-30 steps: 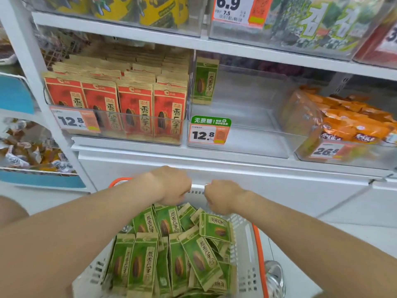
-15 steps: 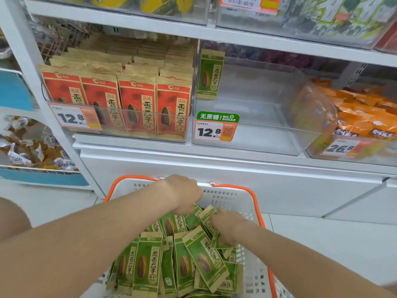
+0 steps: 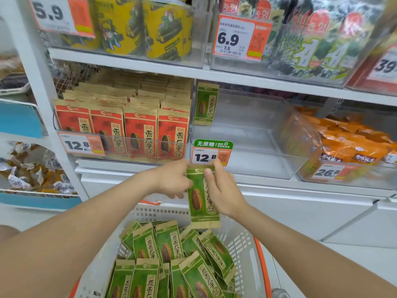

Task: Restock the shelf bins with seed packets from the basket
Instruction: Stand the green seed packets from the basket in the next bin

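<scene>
Green seed packet (image 3: 198,198) in grip of left hand (image 3: 171,179) and right hand (image 3: 225,190); its right edge hidden; basket (image 3: 240,244) cropped below

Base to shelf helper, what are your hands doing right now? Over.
Gripped by left hand and right hand: green seed packet, upright above basket. Ahead, clear bin holds lone packet. Nothing blocking.

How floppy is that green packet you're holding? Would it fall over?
Probably fairly stiff: the held packet hangs straight though the left hand and right hand hold only its upper half. Alone it might tip: the lone packet in the clear bin stands against its wall.
</scene>
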`<state>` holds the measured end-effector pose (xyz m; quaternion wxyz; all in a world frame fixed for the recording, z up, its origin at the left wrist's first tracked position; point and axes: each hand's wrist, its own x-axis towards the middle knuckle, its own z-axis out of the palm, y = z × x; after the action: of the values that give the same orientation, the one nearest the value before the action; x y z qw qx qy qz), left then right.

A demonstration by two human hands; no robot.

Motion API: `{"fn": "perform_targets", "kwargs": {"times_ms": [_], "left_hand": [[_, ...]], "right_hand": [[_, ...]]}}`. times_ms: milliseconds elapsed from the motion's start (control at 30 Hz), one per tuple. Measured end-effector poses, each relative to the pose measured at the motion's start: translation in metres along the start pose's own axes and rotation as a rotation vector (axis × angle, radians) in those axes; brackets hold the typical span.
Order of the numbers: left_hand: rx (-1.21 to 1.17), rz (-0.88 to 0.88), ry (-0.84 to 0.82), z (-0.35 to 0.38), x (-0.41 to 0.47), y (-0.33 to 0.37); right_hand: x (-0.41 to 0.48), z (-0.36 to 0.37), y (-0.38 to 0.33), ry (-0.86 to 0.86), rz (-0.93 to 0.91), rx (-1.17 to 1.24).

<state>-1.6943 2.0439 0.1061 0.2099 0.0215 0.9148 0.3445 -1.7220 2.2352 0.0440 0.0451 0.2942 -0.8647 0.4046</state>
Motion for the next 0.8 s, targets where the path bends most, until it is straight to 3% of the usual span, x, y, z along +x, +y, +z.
{"fn": "perform_targets", "kwargs": {"times_ms": [67,167,333,400,467,533,633,733,800], "left_hand": [[-0.235,0.048,0.068,-0.010,-0.008,0.008],[-0.405,0.153,0.187,-0.022,-0.019,0.017],[-0.591,0.359,0.451,-0.031,-0.021,0.035],[-0.381,0.422,0.695,-0.031,-0.013,0.036],[-0.044,0.444,0.958,-0.032,-0.007,0.032],[0.325,0.432,1.069,-0.033,-0.004,0.026],[0.720,0.408,0.983,-0.031,0.004,0.015],[0.860,0.363,0.860,-0.027,0.011,0.007],[0.956,0.329,0.835,-0.027,0.016,0.003]], "right_hand": [[0.006,-0.005,-0.012,0.177,-0.008,0.107],[0.019,-0.018,-0.028,0.368,0.044,0.294],[0.042,-0.058,-0.041,0.389,-0.052,0.203],[0.059,-0.073,-0.039,0.457,0.024,0.219],[0.081,-0.087,-0.028,0.476,0.271,0.270],[0.101,-0.097,-0.017,0.444,0.511,0.369],[0.122,-0.104,-0.008,0.463,0.615,0.564],[0.145,-0.099,-0.006,0.476,0.564,0.830],[0.160,-0.091,-0.003,0.448,0.526,0.846]]}}
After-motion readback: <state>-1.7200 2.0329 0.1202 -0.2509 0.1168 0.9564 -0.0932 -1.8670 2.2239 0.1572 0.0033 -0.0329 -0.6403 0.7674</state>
